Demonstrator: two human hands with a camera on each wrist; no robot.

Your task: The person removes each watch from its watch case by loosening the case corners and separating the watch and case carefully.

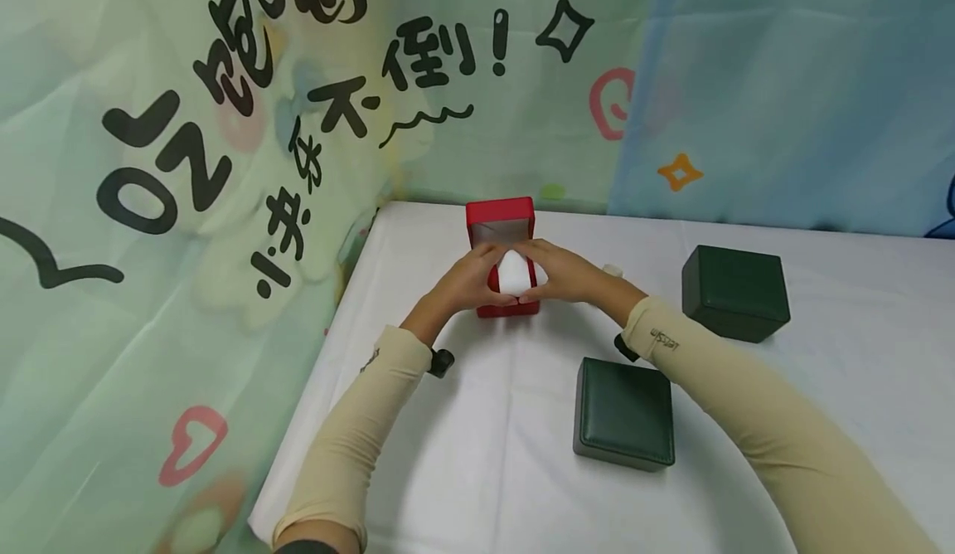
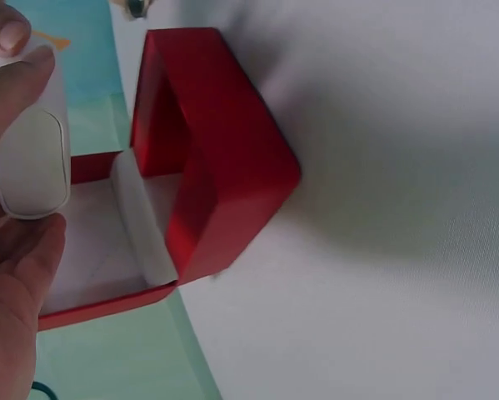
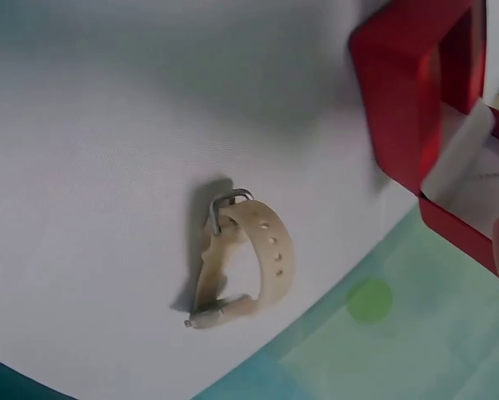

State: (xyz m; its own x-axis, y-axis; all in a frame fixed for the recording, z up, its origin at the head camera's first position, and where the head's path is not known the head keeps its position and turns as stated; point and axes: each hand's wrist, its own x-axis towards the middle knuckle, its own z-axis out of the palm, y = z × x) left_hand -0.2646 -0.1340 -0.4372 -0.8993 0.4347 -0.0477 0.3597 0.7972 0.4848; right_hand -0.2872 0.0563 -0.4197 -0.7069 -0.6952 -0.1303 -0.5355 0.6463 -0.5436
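A person's left grip [image 1: 472,279] and right grip [image 1: 564,272], both bare hands, pinch a white pad [image 1: 513,274] with thumbs and fingers. The pad is over the bottom part of a red box [image 1: 501,230]. I cannot tell if they touch. The box is open, with its lid up at the back.

A watch [image 3: 276,250] with a pale strap lies on its side near the box, on the white surface [image 1: 462,488]. Two green boxes, one nearer [image 1: 625,409] and one farther [image 1: 734,289], are shut.

Big black writing [image 1: 429,52] on the wall cloth [image 1: 522,148] has "不倒!" in it. Each tan sleeve has small dark letters [image 1: 662,339] near the wrist, too small to read surely.
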